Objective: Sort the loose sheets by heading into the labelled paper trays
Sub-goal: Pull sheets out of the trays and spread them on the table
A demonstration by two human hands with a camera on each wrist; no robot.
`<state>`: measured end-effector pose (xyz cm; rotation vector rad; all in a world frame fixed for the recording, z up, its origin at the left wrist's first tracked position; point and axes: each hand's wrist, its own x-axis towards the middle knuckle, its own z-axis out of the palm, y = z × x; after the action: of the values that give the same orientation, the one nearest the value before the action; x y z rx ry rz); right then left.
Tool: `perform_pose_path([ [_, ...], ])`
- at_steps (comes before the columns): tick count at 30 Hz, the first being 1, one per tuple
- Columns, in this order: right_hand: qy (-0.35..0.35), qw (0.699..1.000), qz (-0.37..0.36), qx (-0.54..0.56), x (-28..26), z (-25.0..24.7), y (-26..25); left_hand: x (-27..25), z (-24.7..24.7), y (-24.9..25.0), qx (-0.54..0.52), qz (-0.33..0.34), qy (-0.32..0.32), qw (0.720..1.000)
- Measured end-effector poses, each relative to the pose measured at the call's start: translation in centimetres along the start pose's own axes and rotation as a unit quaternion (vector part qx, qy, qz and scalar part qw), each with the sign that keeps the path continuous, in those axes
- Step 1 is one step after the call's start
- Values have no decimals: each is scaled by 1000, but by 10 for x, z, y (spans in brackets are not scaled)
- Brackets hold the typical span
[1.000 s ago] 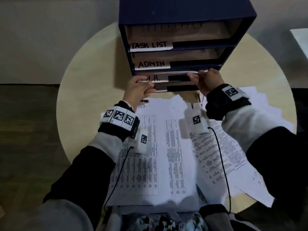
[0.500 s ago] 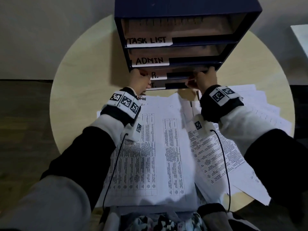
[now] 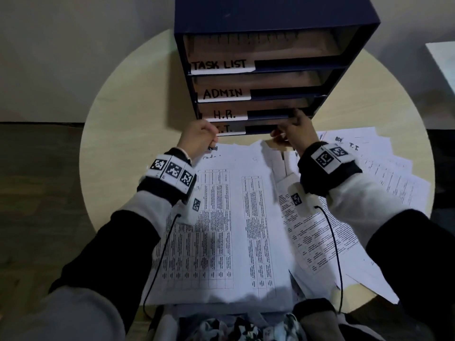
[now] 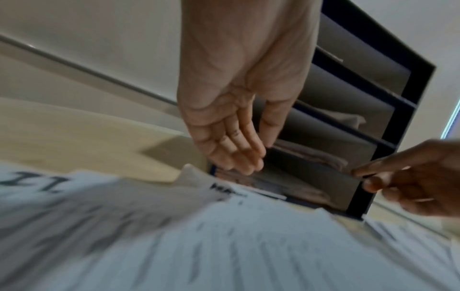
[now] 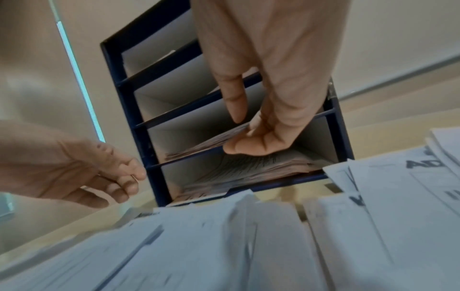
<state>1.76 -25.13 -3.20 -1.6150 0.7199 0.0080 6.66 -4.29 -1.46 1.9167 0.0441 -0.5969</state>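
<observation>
A dark blue tray unit point(image 3: 270, 20) stands at the back of the table, labelled TASK LIST, ADMIN, H.R. point(image 3: 224, 114) and I.T. Loose printed sheets point(image 3: 234, 230) cover the table in front of it. My right hand point(image 5: 242, 137) is at the mouth of the H.R. tray. Its fingers lie on the sheets in that tray point(image 5: 199, 145) and its thumb is under their front edge, pinching them. My left hand point(image 4: 236, 157) hovers at the unit's lower left corner by the I.T. label, fingers loose, holding nothing. The I.T. tray below holds a stack of sheets point(image 5: 248, 167).
The round pale wooden table point(image 3: 128, 119) shows bare wood left of the unit. More sheets fan out on the right point(image 3: 369, 168), one headed I.T. and one starting AD. A white object point(image 3: 443, 60) sits at the far right edge.
The sheet that both hands held at the H.R. tray has gone inside it. My left hand has let go and dropped towards the I.T. label; the right stays at the tray mouth.
</observation>
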Motion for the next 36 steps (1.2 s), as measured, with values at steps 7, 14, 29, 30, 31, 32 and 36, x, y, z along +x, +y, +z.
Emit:
perform_pose_path([
  [7,-95,957,-41,-270,-47,6,34,-8,-14,-46,354,-19,-79,932],
  [14,-131,935,-26,-329,-67,25,50,-23,-6,-54,445,-17,-108,889],
  [29,-102,953,0,-286,-87,24,60,-27,33,-40,152,66,6,986],
  [30,-101,956,-1,-274,-89,24,60,-27,34,-39,159,71,7,985],
  [31,-95,961,-2,-261,-90,26,62,-27,35,-39,167,76,10,983],
  [32,-90,967,-3,-240,-91,27,63,-27,35,-40,174,79,11,982],
  [36,-116,982,59,-141,-91,31,72,-30,34,-46,173,61,4,983],
])
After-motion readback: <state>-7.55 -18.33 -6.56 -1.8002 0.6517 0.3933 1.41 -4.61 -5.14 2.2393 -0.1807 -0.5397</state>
